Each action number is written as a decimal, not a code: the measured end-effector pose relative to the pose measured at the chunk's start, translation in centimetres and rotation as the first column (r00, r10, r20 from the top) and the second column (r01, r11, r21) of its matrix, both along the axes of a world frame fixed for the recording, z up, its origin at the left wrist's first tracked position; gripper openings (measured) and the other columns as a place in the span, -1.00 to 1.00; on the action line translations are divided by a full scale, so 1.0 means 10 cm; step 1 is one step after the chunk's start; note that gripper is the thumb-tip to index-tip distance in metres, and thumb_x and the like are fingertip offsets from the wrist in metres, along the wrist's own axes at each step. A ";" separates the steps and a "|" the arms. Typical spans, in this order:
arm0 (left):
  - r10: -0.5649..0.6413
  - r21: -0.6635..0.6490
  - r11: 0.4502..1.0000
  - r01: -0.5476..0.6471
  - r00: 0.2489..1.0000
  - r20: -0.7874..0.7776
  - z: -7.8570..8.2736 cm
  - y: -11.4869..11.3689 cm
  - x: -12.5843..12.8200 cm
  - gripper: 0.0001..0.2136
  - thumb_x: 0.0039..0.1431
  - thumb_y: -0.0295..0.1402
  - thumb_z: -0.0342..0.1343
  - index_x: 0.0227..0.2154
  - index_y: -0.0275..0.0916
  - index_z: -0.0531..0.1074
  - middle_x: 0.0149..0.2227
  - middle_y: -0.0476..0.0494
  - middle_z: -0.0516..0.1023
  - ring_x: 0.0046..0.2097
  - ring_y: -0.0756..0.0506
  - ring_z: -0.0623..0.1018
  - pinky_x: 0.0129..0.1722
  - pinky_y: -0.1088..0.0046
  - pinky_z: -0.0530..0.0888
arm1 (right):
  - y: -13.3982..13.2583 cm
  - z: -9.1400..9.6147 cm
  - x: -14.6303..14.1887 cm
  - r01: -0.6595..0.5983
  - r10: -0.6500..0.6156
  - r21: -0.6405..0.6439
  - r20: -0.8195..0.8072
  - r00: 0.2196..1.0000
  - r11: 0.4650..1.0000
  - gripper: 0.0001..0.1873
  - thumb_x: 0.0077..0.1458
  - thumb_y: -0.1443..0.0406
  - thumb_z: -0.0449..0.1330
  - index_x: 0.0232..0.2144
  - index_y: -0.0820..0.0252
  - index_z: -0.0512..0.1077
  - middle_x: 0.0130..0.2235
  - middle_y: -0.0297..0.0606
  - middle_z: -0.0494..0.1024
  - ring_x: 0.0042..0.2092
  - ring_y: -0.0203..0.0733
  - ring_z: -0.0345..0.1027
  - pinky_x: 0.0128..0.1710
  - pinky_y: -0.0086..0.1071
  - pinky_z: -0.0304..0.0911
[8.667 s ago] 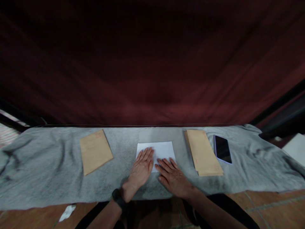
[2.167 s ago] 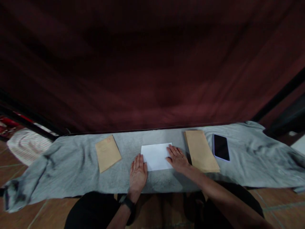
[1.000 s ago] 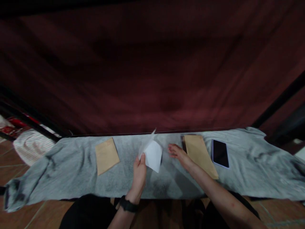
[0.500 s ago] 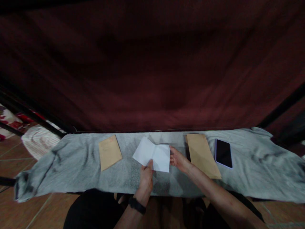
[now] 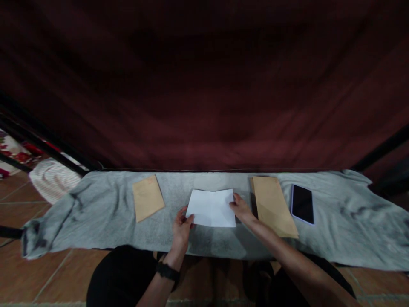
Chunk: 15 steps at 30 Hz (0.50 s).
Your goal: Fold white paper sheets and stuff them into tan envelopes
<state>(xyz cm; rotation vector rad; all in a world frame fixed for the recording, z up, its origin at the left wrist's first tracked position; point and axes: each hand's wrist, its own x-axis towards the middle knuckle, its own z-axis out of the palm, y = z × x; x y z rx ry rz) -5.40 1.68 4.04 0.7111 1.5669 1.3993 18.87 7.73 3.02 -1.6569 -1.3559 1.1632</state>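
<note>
A sheet of white paper [image 5: 211,208], creased down its middle, is spread nearly flat between my two hands. My left hand [image 5: 182,225] pinches its lower left edge, thumb on top and fingers behind. At the opposite side, my right hand [image 5: 240,207] grips the right edge. Left of the paper, a brown envelope [image 5: 148,198] lies on the grey cloth. Just beyond my right hand rests a stack of longer brown envelopes [image 5: 273,207], partly behind my right forearm.
A grey cloth [image 5: 105,213] covers the long low surface. On the right lies a phone or tablet [image 5: 302,204] with a dark screen and pale purple edge. A dark red curtain [image 5: 204,106] hangs behind. A striped cloth bundle [image 5: 54,179] sits at the far left.
The paper has gone from half folded and tilted to opened out and level. My left hand has shifted left from its bottom middle to its left edge; my right hand keeps the right edge.
</note>
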 end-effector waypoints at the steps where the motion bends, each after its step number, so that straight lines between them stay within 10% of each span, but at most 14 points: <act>1: -0.046 0.000 0.999 0.046 0.998 -0.036 -0.03 -0.01 -0.02 -0.46 -0.15 -0.37 0.33 -0.01 -0.25 0.43 -0.54 0.10 0.49 -0.54 -0.02 0.49 -0.55 0.51 0.41 | -0.01 0.00 0.00 -0.001 0.000 0.019 0.064 0.998 1.000 -0.41 0.02 0.39 0.08 0.14 0.22 0.38 -0.24 -0.17 0.62 -0.21 -0.01 0.48 -0.14 -0.22 0.35; 7: -0.211 -0.012 0.974 0.225 0.891 -0.403 -0.20 -0.10 -0.01 -0.42 0.05 -0.42 0.16 0.18 -0.22 0.27 -0.21 -0.13 0.63 -0.20 -0.17 0.63 -0.18 0.26 0.56 | -0.18 0.01 -0.01 -0.182 -0.004 0.234 0.625 0.781 0.955 -0.30 0.19 0.35 0.03 0.36 0.33 0.07 0.09 0.10 0.48 0.07 0.16 0.39 0.07 -0.03 0.29; 15: -0.282 -0.235 0.956 0.177 0.330 -0.901 -0.01 -0.19 -0.02 -0.52 0.25 -0.40 0.02 0.24 -0.22 0.27 -0.03 -0.32 0.56 -0.04 -0.28 0.59 -0.04 0.12 0.51 | -0.43 -0.20 -0.22 -0.594 0.084 0.385 0.788 0.610 0.706 -0.45 0.34 0.22 0.01 0.33 0.19 0.18 0.40 -0.11 0.11 0.38 0.02 -0.02 0.34 -0.03 -0.01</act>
